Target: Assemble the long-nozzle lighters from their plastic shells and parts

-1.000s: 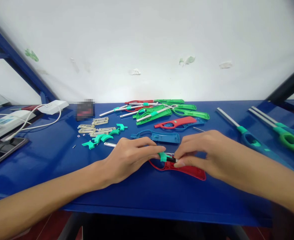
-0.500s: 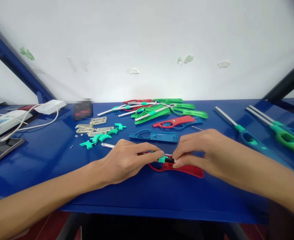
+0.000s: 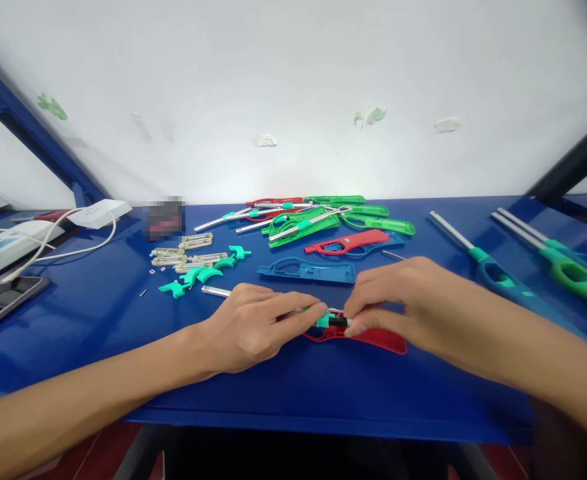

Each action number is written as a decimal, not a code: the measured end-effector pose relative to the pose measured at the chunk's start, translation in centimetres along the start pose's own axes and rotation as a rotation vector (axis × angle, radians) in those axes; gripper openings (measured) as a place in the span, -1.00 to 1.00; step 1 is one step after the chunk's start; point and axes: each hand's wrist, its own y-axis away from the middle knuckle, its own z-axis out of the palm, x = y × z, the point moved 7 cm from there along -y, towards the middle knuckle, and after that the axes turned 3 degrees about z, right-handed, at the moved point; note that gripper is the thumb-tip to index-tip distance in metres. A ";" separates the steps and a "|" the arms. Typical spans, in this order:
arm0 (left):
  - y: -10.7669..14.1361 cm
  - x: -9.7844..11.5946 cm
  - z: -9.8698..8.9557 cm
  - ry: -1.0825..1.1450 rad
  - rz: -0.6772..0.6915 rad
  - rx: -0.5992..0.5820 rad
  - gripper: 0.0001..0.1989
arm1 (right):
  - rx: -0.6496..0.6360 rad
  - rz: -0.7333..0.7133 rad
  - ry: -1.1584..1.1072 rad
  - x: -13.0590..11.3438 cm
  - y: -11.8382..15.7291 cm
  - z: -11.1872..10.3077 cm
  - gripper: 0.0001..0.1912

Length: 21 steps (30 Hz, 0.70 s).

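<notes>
A red lighter shell half (image 3: pixel 380 340) lies on the blue table, its handle end to the right. My left hand (image 3: pixel 253 327) is closed over its front part and a metal tube (image 3: pixel 216 291), which sticks out to the left. Between my hands a teal piece (image 3: pixel 324 319) joins a black part (image 3: pixel 338 322) over the shell. With thumb and forefinger, my right hand (image 3: pixel 386 300) pinches the whitish end of the black part. Just behind my hands rests a blue shell half (image 3: pixel 308 271).
Several teal pieces (image 3: pixel 208 274) and clear parts (image 3: pixel 200 241) lie left of centre. Behind are green shells (image 3: pixel 373 223) and metal tubes. Blue and green lighters (image 3: pixel 503 283) lie at the right. A phone (image 3: pixel 8 303) and a white power strip (image 3: pixel 98 212) are at the left.
My left hand has shifted very slightly, covering a little more of the red shell. My right hand keeps its pinch in nearly the same place.
</notes>
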 end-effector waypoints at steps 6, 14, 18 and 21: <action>0.0 0.2 0.1 -0.006 0.014 0.037 -0.70 | 0.008 -0.014 0.031 0.1 -0.1 0.0 -0.80; 0.6 0.2 0.5 -0.001 0.019 0.092 -0.71 | -0.004 -0.094 0.054 -0.5 -0.1 0.3 -0.76; 0.5 0.3 0.6 -0.015 0.031 0.080 -0.72 | -0.005 -0.118 0.056 -0.7 0.0 0.4 -0.74; 0.6 0.4 0.7 -0.029 0.028 0.080 -0.72 | 0.000 -0.133 0.054 -0.7 0.0 0.5 -0.71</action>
